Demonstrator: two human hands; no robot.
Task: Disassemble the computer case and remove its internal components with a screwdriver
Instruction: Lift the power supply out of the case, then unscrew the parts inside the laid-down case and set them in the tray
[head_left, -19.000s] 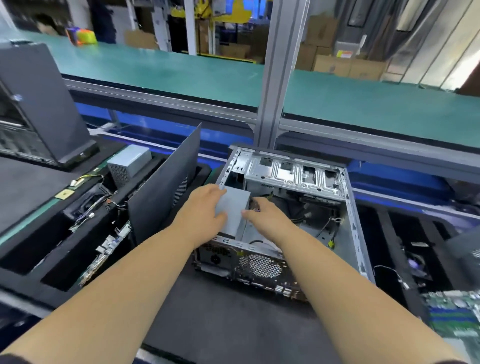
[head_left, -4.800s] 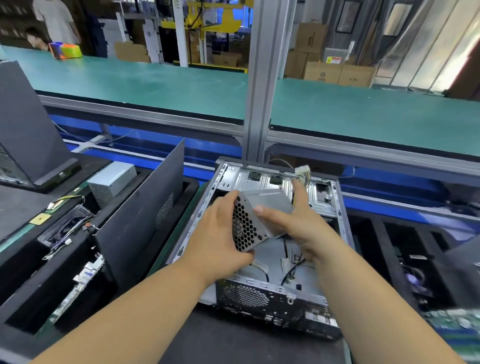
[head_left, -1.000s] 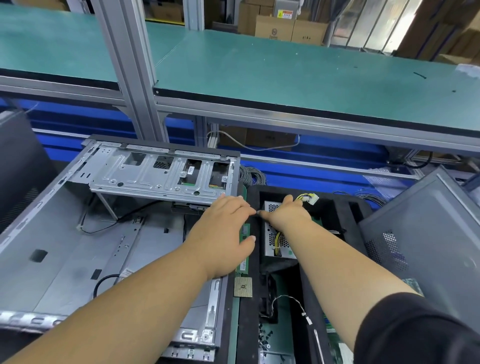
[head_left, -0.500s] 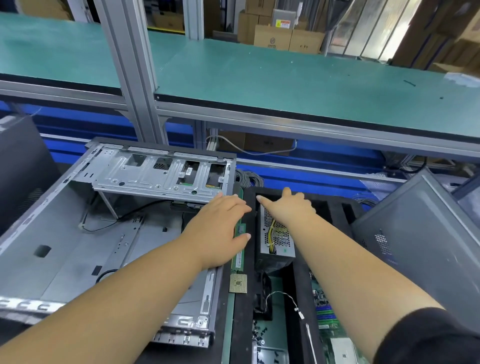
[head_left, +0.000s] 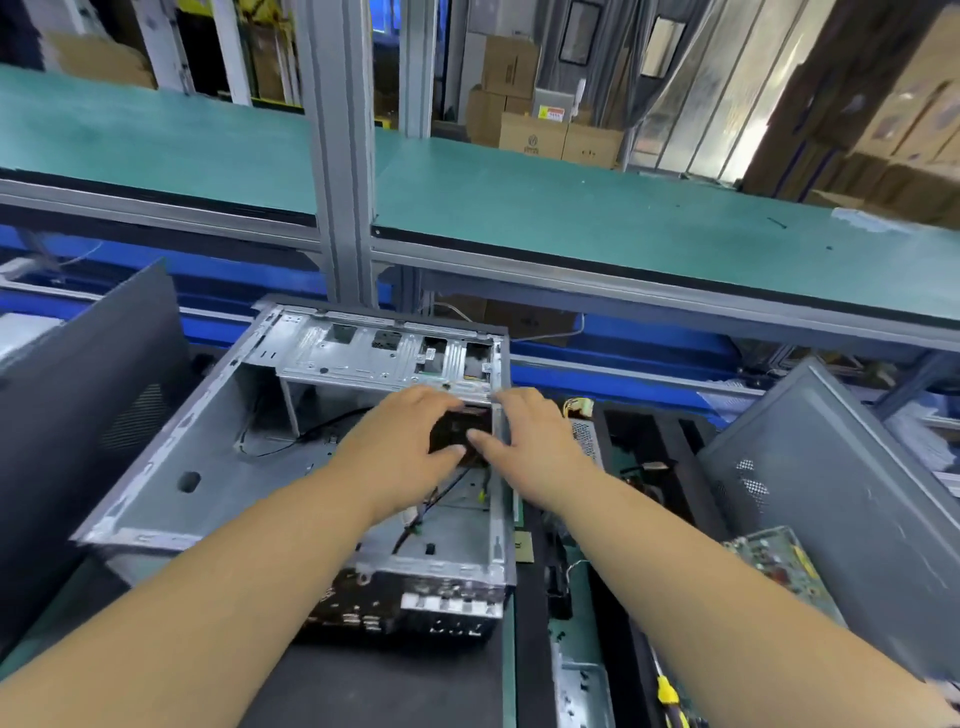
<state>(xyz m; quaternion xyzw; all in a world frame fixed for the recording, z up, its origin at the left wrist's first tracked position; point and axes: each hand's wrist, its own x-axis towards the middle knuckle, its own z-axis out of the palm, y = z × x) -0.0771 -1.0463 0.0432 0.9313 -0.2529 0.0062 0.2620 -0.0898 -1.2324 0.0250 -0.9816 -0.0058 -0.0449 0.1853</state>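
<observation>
Currently, computer case (head_left: 218, 457) lies on its side on the dark bench mat, open face up, rear I/O end toward the person. Drive-bay bracket (head_left: 384, 353) spans the far end of the case. Interior is mostly bare sheet metal; loose black cables (head_left: 441, 493) run along the floor near the right wall.

Both hands reach into the case's far-right corner, just below the bracket. Left hand (head_left: 400, 447) and right hand (head_left: 530, 441) flank a small black component (head_left: 457, 431) from opposite sides, w/ thumbs meeting at its near edge. Fingers of each hand curve round it. Component type cannot be told; frame is motion-blurred. No screwdriver is in either hand.

Right of the case, a black foam tray (head_left: 649, 441) holds a power supply unit (head_left: 584, 434), partly hidden behind the right hand, w/ a yellow-wired connector (head_left: 576, 408) at its far end. A circuit board (head_left: 774, 561) sits nearer the person. Grey side panel (head_left: 841, 499) leans at far right; dark side panel (head_left: 88, 374) stands at left.
</observation>
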